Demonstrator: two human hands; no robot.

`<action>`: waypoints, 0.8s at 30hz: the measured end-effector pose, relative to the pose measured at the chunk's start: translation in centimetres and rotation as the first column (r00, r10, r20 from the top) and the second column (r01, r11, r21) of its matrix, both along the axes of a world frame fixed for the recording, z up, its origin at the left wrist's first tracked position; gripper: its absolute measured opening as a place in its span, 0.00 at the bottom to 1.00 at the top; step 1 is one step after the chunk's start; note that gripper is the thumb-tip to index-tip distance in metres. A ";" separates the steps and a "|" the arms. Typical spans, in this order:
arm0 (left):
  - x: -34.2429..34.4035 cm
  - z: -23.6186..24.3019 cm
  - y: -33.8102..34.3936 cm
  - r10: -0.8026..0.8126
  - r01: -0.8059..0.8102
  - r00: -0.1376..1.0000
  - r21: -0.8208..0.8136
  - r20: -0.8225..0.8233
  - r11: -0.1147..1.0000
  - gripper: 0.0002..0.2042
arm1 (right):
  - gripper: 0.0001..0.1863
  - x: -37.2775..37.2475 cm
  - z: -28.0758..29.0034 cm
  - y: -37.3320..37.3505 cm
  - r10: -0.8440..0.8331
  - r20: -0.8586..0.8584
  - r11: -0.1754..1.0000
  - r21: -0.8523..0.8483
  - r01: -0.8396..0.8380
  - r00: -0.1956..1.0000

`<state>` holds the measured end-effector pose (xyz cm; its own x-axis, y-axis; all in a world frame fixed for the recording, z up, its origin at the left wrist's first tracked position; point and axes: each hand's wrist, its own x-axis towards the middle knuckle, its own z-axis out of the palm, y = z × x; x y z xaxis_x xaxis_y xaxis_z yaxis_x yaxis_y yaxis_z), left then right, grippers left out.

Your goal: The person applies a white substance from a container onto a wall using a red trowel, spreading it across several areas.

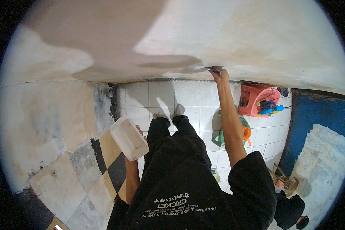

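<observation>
My right hand point(220, 75) reaches out and presses a flat putty knife point(212, 69) against the pale plastered wall point(188, 38). A wet grey smear of filler point(184, 70) trails left from the blade. My left hand point(140, 133) holds a white rectangular tub point(128, 138) at waist height, mostly hidden behind the tub. Below the hands I see my black trousers and top and my feet on white floor tiles point(188, 96).
A pink plastic stool point(255, 100) with toys on it lies at the wall's foot to the right. A green and orange plastic item point(243, 132) sits beside my right arm. A blue-painted wall point(318, 111) stands at right, worn tiled wall at left.
</observation>
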<state>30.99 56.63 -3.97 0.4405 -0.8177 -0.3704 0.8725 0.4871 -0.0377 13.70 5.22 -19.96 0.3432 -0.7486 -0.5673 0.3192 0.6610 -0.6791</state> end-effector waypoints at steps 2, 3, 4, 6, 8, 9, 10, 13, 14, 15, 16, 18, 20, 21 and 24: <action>-0.3 -0.7 1.4 0.040 -0.039 0.999 -0.019 0.030 0.999 0.32 | 0.12 1.3 6.6 2.6 0.113 -0.356 0.909 -0.339 -0.241 0.928; -0.5 -0.8 1.5 0.055 -0.054 0.998 -0.020 0.009 0.998 0.32 | 0.12 0.2 10.2 4.4 0.023 -0.783 0.512 -0.525 -0.680 0.622; -0.9 -0.8 1.7 0.074 -0.074 0.997 -0.014 -0.015 0.997 0.31 | 0.16 -0.1 17.0 6.9 0.118 -0.782 0.535 -0.469 -0.703 0.612; -0.7 -1.1 1.3 0.048 -0.049 0.998 -0.029 -0.035 0.998 0.31 | 0.19 -1.7 20.8 8.3 0.176 -0.458 0.833 -0.403 -0.380 0.871; -0.3 -1.2 0.5 0.022 -0.023 1.000 -0.055 -0.019 0.998 0.31 | 0.18 -2.7 21.0 9.0 -0.242 0.218 0.970 0.030 0.241 0.945; -0.3 -1.0 0.2 0.024 -0.025 0.999 -0.062 -0.024 0.998 0.31 | 0.18 -2.4 19.9 9.0 -0.237 0.173 0.971 0.085 0.225 0.956; -0.4 -0.7 0.1 0.031 -0.033 0.999 -0.068 -0.029 0.997 0.31 | 0.18 -1.9 17.7 9.0 -0.223 0.126 0.969 0.141 0.205 0.967; 0.0 -0.7 -0.3 0.014 -0.016 1.000 -0.069 -0.021 0.998 0.32 | 0.12 0.1 5.6 6.4 -0.034 -0.005 0.980 0.195 0.035 0.999; 0.3 -0.9 -0.5 -0.004 0.003 1.000 -0.068 -0.016 0.998 0.32 | 0.13 0.8 2.4 5.3 -0.091 -0.020 0.977 0.191 0.093 0.996; 0.8 -0.9 -1.1 -0.029 0.028 1.000 -0.075 -0.006 0.997 0.32 | 0.13 1.0 -0.8 3.7 -0.163 -0.036 0.969 0.182 0.167 0.986; 0.9 -0.9 -0.8 -0.025 0.025 1.000 -0.067 0.007 0.997 0.32 | 0.14 1.9 -1.3 3.1 -0.160 -0.012 0.974 0.161 0.160 0.987; 0.9 -0.7 -0.1 0.003 -0.002 1.000 -0.030 0.026 1.000 0.33 | 0.17 3.6 0.8 1.6 -0.097 0.069 0.992 0.087 0.091 0.993; 0.3 -0.4 1.1 0.063 -0.064 0.997 0.023 0.033 0.998 0.33 | 0.16 4.7 7.3 2.0 0.044 -0.006 0.998 0.044 -0.044 0.999; -0.1 -0.5 1.7 0.078 -0.079 0.996 0.016 0.052 0.997 0.32 | 0.16 4.1 12.3 4.1 0.314 -0.425 0.839 -0.294 -0.458 0.849; -0.5 -0.8 2.1 0.086 -0.086 0.996 -0.008 0.035 0.996 0.31 | 0.15 1.3 25.4 10.1 0.181 -0.821 0.542 -0.376 -0.751 0.542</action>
<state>30.51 58.72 -4.79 0.5219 -0.7787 -0.3483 0.8285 0.5599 -0.0105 15.01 15.33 5.46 0.5346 -0.8092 -0.2437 -0.5795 -0.1412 -0.8026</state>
